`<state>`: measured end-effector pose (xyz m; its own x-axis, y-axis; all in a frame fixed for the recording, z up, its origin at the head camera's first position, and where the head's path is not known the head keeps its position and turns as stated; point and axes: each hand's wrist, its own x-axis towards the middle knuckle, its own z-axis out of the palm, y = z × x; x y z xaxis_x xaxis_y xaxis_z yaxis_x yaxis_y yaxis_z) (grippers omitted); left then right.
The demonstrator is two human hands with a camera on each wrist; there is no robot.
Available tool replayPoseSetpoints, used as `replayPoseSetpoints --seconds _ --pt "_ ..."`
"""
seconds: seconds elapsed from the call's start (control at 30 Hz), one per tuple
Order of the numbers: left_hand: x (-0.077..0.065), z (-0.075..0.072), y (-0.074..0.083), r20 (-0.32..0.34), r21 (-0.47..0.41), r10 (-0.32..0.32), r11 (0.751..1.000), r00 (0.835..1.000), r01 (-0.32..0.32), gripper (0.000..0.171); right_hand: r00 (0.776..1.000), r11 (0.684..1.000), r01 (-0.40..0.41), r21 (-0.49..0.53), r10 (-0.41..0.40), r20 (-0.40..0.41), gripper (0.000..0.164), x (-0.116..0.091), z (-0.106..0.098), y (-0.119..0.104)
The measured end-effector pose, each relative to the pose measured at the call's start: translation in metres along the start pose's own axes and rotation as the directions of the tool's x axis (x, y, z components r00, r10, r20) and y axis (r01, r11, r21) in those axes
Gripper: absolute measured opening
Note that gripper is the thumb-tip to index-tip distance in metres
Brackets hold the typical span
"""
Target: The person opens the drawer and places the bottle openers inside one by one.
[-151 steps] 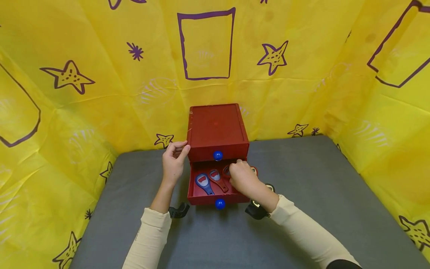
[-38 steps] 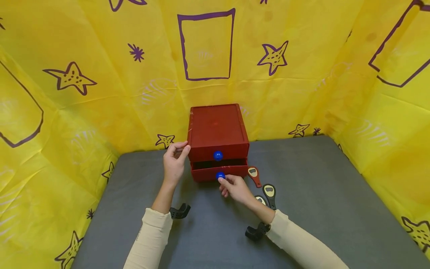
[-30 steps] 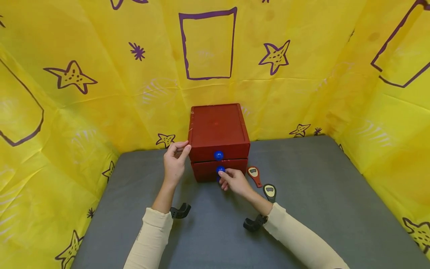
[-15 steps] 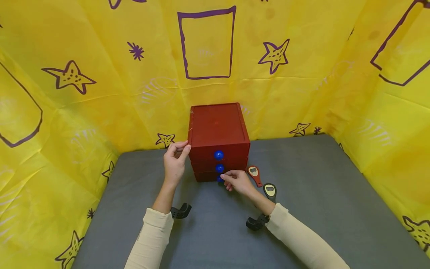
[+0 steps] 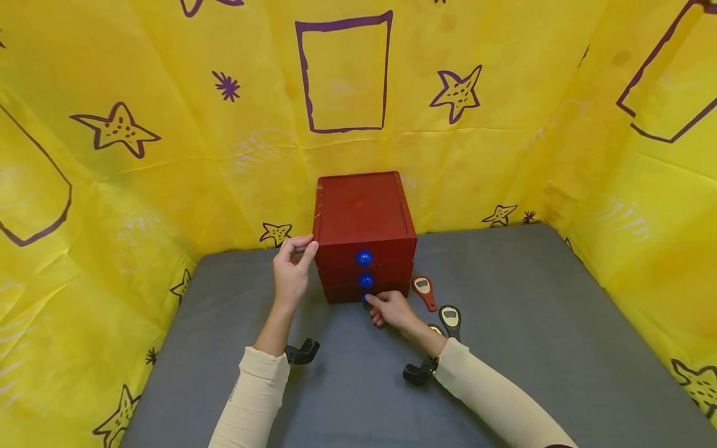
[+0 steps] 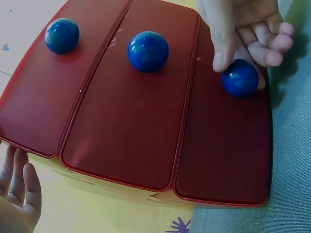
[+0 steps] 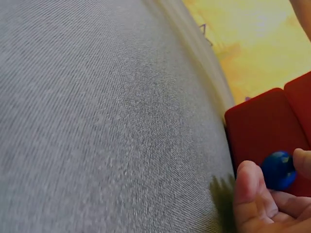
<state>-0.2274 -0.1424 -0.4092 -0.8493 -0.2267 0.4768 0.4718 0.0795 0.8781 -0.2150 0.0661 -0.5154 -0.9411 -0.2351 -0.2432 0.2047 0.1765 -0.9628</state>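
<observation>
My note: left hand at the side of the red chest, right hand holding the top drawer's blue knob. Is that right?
Not quite: the right hand holds the blue knob of the bottom drawer, as the left wrist view shows. The left hand is at the side of the red chest, as noted.

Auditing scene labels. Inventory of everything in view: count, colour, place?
Three-drawer chest: 1, red, near the backdrop
Ball knobs: 3, blue, in a column on the chest's front
Red bottle opener: 1, red with cream centre, right of the chest
Black bottle opener: 1, black with cream centre, nearer the person
Third bottle opener: 1, cream centre with dark rim, partly hidden by the right wrist
Tabletop: 1, grey, beneath the chest
Backdrop: 1, yellow with purple prints, back and both sides
Wrist cameras: 2, black, one per wrist
Sleeves: 2, cream, forearms
Left hand: 1, bare, fingertips at the chest's left side
Right hand: 1, bare, pinching the bottom knob
</observation>
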Motion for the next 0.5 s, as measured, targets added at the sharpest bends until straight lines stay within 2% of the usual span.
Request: replayPoseSetpoints --seconds 0.1,0.17,0.3,0.5 --pt "0.000 0.001 -0.001 -0.002 0.003 0.004 1.000 1.000 -0.004 0.022 1.000 0.999 -0.018 0.047 0.017 0.010 0.035 0.002 0.000 0.002" --pt "0.000 0.002 -0.001 -0.007 0.005 0.009 1.000 1.000 -0.009 0.022 1.000 0.999 -0.013 0.039 0.012 0.017 0.035 0.002 -0.001 0.003" --pt "-0.001 0.003 -0.001 -0.001 0.009 0.014 1.000 1.000 -0.014 0.022 0.999 1.000 -0.021 -0.013 0.021 0.040 0.034 -0.005 -0.002 0.002" --pt "-0.001 0.003 -0.001 -0.008 0.001 0.013 1.000 1.000 -0.013 0.021 0.997 0.997 -0.006 -0.071 0.011 0.070 0.038 -0.026 -0.001 0.007"
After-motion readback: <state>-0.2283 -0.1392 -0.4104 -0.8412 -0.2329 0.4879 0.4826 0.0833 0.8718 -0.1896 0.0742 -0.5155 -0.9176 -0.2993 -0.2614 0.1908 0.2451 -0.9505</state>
